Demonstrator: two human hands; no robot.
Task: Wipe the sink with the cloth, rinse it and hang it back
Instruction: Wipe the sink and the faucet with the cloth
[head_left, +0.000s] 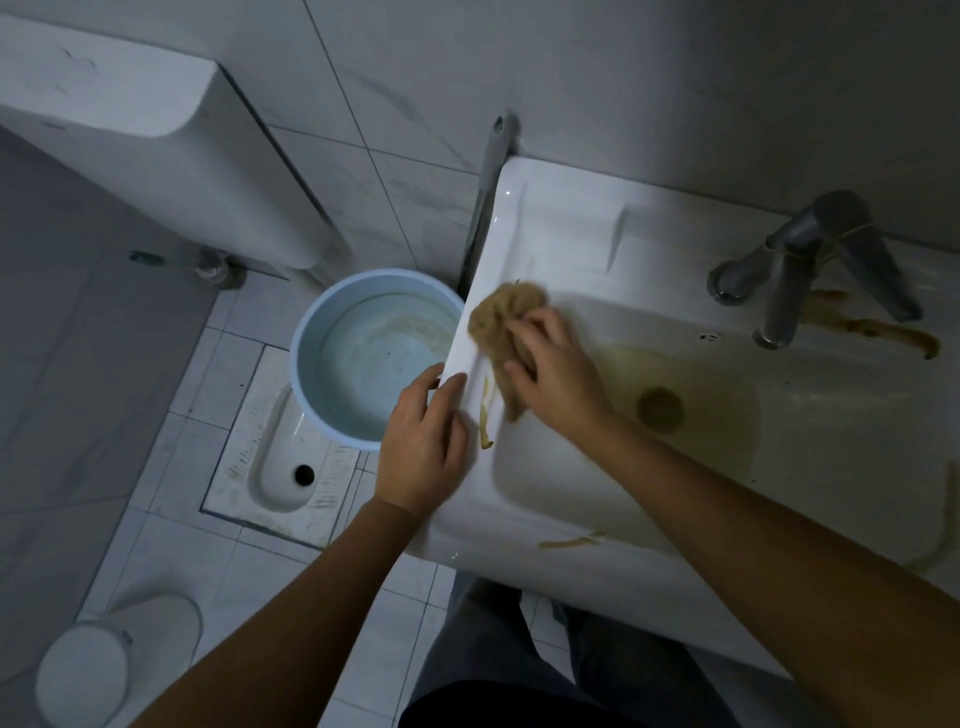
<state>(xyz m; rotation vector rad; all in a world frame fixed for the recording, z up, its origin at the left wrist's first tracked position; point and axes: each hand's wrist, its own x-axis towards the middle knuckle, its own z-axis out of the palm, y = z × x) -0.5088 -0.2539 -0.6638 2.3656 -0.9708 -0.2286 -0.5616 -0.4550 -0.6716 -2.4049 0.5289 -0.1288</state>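
Observation:
A white sink (566, 228) fills the right half of the view, streaked with brown stains on its rim and yellowish water around the drain (661, 409). A crumpled beige cloth (498, 322) lies on the sink's left rim. My right hand (558, 371) presses down on the cloth, fingers spread over it. My left hand (423, 441) grips the sink's left edge, thumb on top of the rim. A brown streak (485, 415) runs along the rim between my hands.
A metal tap (810, 265) stands at the sink's back right, brown stain (878, 330) beside it. A light blue bucket (304, 332) sits on the squat toilet (283, 467) left of the sink. A white cistern (156, 135) hangs on the wall; a white bin (114, 660) stands bottom left.

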